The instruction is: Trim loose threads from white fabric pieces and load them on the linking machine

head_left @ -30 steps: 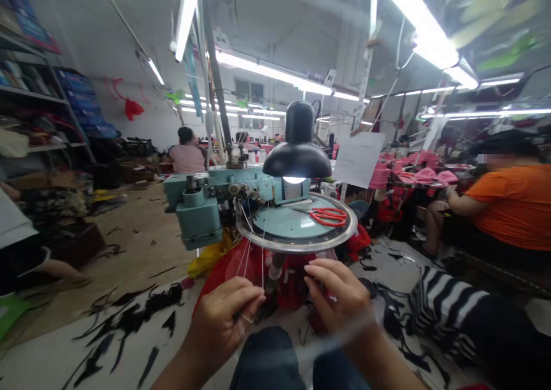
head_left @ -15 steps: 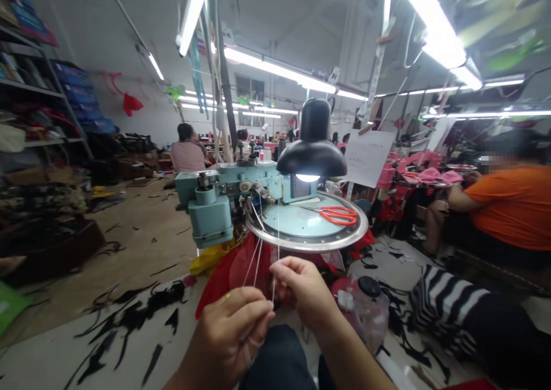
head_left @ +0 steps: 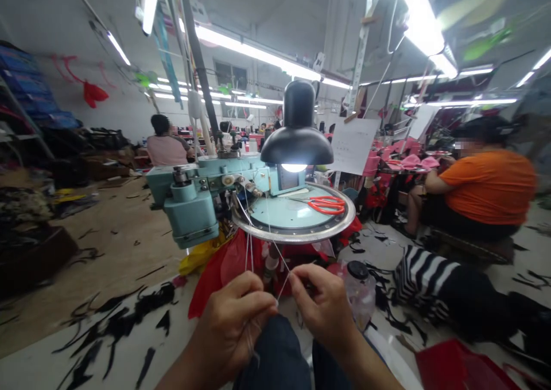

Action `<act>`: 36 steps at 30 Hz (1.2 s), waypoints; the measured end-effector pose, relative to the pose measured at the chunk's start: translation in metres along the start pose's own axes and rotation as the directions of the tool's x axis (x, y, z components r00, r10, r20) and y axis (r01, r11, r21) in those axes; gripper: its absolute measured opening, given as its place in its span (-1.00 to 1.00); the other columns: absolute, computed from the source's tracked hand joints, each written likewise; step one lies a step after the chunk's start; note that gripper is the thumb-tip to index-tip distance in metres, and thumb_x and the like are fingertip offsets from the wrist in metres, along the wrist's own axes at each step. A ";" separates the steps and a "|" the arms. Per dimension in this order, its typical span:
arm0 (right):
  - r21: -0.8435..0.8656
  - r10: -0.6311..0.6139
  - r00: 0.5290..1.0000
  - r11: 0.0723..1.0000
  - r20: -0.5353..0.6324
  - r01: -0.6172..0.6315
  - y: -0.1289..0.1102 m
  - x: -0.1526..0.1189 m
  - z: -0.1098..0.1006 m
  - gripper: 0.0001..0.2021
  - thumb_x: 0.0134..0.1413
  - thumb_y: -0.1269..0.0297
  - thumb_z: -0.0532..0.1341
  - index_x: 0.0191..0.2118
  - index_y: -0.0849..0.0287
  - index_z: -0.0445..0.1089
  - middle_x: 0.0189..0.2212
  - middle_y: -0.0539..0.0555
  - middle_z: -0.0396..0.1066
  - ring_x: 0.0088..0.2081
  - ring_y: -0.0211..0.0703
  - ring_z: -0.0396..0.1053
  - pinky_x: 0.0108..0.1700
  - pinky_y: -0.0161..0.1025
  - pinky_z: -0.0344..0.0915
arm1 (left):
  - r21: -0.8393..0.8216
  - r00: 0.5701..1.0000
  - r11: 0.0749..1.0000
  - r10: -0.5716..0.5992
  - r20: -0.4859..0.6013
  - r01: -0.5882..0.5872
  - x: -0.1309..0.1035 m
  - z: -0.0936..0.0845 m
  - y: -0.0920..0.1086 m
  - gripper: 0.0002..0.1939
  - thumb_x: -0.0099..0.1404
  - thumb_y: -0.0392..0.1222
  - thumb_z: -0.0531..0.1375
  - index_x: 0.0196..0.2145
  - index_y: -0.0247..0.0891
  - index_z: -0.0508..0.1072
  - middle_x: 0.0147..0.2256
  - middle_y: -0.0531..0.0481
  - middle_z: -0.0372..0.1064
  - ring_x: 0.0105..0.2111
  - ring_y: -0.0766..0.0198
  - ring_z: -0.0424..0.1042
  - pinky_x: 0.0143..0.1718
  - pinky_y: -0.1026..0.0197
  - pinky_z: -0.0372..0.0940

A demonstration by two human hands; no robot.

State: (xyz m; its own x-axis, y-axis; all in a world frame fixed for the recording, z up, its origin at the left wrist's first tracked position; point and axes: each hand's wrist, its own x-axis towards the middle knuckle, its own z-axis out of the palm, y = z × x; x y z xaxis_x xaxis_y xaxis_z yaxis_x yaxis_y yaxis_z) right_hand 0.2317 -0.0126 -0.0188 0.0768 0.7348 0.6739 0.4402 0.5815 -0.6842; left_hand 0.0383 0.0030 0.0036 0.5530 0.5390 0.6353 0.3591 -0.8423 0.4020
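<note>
White thread [head_left: 282, 257] runs down from the light-green sewing machine [head_left: 193, 206] over the rim of its round metal plate [head_left: 293, 238] to both hands. My left hand [head_left: 235, 318] is closed, pinching thread between thumb and forefinger, with loose strands hanging under the palm. To its right, my right hand [head_left: 321, 301] pinches the thread between thumb and fingertips. A short length stretches between the two hands. Red-handled scissors [head_left: 326, 205] lie on the plate, beneath a lit black lamp [head_left: 297, 143].
Red fabric [head_left: 204, 287] hangs below the machine. A clear jar with a black lid [head_left: 359, 287] stands right of my right hand. Dark scraps [head_left: 116, 321] litter the floor. A person in orange [head_left: 491, 186] sits at the right, another person [head_left: 166, 146] farther back left.
My right hand has moved right, away from my left hand, pulling the thread from straight down to a slant. The camera view has turned slightly right.
</note>
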 end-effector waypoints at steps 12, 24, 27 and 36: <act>-0.049 -0.213 0.975 0.976 -0.055 0.211 -0.007 0.012 -0.002 -0.90 0.15 0.47 0.16 -0.34 0.17 0.39 -0.44 0.01 0.41 -0.40 -0.25 0.36 -0.31 -0.31 0.27 | 0.110 0.995 0.991 -0.068 -0.067 0.075 0.038 0.005 0.002 -0.83 0.35 -0.23 0.18 -0.09 -0.19 0.39 -0.33 0.03 0.40 -0.35 0.30 0.40 -0.29 0.28 0.31; 0.473 0.060 0.996 0.877 0.073 -0.088 -0.014 0.029 -0.009 -0.88 0.18 0.27 0.21 -0.36 0.14 0.40 -0.26 0.07 0.43 -0.37 -0.24 0.37 -0.38 -0.31 0.33 | 0.029 0.973 0.973 -0.228 -0.015 0.229 0.051 -0.002 0.014 -0.86 0.32 -0.21 0.17 -0.25 -0.22 0.53 -0.34 0.00 0.49 -0.36 0.27 0.47 -0.33 0.29 0.32; 0.768 0.200 0.967 0.592 0.156 -0.246 -0.009 0.028 0.002 -0.86 0.15 0.20 0.26 -0.35 0.14 0.42 -0.37 0.00 0.41 -0.52 -0.34 0.27 -0.45 -0.33 0.28 | -0.090 0.929 0.926 -0.369 -0.009 0.367 0.052 -0.001 0.015 -0.85 0.29 -0.15 0.21 -0.26 -0.20 0.57 -0.36 0.02 0.53 -0.39 0.26 0.49 -0.37 0.31 0.32; 0.486 0.076 0.996 0.873 -0.043 -0.046 -0.014 0.030 -0.015 -0.87 0.22 0.25 0.22 -0.33 0.15 0.41 -0.25 0.04 0.39 -0.41 -0.30 0.35 -0.40 -0.34 0.35 | -0.230 0.864 0.841 -0.504 -0.001 0.490 0.064 0.001 0.014 -0.77 0.25 -0.06 0.24 -0.29 -0.26 0.59 -0.35 -0.04 0.55 -0.36 0.19 0.47 -0.36 0.28 0.30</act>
State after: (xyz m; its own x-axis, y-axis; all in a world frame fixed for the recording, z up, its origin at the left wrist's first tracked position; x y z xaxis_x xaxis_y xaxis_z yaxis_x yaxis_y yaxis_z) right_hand 0.2411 -0.0037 0.0145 0.1481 0.7615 0.6310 -0.0544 0.6433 -0.7637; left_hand 0.0788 0.0258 0.0490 0.2959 0.8899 0.3472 0.3998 -0.4455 0.8011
